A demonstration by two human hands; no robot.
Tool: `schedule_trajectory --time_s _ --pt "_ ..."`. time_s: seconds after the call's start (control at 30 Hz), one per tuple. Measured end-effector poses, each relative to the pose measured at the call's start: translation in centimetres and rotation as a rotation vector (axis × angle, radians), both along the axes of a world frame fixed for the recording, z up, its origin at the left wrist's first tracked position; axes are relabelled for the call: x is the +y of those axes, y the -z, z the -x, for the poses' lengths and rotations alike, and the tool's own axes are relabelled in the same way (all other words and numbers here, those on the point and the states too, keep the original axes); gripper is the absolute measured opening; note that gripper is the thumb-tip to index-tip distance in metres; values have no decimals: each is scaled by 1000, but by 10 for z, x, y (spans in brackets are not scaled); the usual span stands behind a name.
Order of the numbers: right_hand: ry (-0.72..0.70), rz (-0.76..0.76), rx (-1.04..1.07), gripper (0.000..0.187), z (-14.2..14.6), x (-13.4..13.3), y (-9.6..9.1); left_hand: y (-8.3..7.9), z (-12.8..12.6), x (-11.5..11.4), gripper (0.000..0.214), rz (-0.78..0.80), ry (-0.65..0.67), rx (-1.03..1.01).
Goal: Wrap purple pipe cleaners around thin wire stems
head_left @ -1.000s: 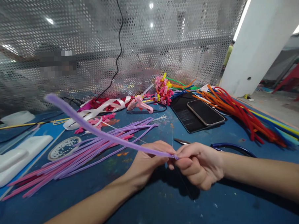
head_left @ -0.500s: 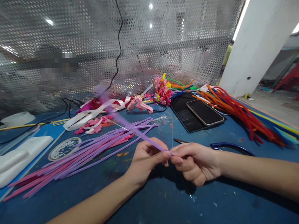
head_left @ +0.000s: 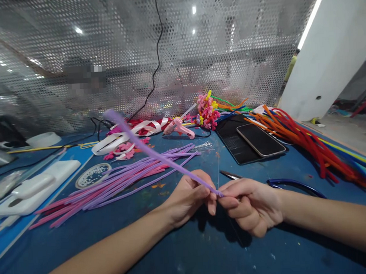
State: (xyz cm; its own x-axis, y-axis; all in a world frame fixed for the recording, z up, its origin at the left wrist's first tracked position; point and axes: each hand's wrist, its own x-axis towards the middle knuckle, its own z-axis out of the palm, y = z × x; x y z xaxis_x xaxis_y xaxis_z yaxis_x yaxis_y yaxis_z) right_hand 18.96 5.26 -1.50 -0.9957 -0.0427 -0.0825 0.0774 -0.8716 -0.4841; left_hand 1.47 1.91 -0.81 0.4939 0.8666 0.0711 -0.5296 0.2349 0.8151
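Observation:
A long purple pipe cleaner (head_left: 161,156) slants up and left from my two hands, its far end raised above the table. My left hand (head_left: 193,199) pinches it near its lower end between thumb and fingers. At the very tip, my right hand (head_left: 249,206) grips it with thumb and forefinger, the other fingers curled under. Both hands nearly touch, just above the blue tabletop (head_left: 176,254). Behind my right hand lies a tool with blue handles (head_left: 297,184) and a pointed metal tip (head_left: 230,174); its middle is hidden by the hand.
Purple and pink pipe cleaners (head_left: 127,175) lie at left beside a dish of white beads (head_left: 93,175) and a white device (head_left: 39,187). Farther back are white ribbon (head_left: 110,142), a pink glue gun (head_left: 179,128), small flowers (head_left: 207,111), a phone (head_left: 261,139) and red-orange pipe cleaners (head_left: 307,135).
The view has swung slightly left, so everything sits farther right. The purple pipe cleaner, blurred by motion before, is sharper and its far end shows. Both hands keep their pinch.

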Motion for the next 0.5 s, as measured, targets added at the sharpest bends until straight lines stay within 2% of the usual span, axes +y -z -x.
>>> schedule_trajectory --time_s 0.2,0.37,0.5 --pt "92 -141 -122 21 4 -6 -2 3 4 -1 32 -36 -39 80" --pt "291 -341 -183 23 14 -17 -4 1 8 -3 30 -125 -199 213" --pt "354 -391 -230 24 19 -24 -4 -4 9 -8 29 -178 -261 273"
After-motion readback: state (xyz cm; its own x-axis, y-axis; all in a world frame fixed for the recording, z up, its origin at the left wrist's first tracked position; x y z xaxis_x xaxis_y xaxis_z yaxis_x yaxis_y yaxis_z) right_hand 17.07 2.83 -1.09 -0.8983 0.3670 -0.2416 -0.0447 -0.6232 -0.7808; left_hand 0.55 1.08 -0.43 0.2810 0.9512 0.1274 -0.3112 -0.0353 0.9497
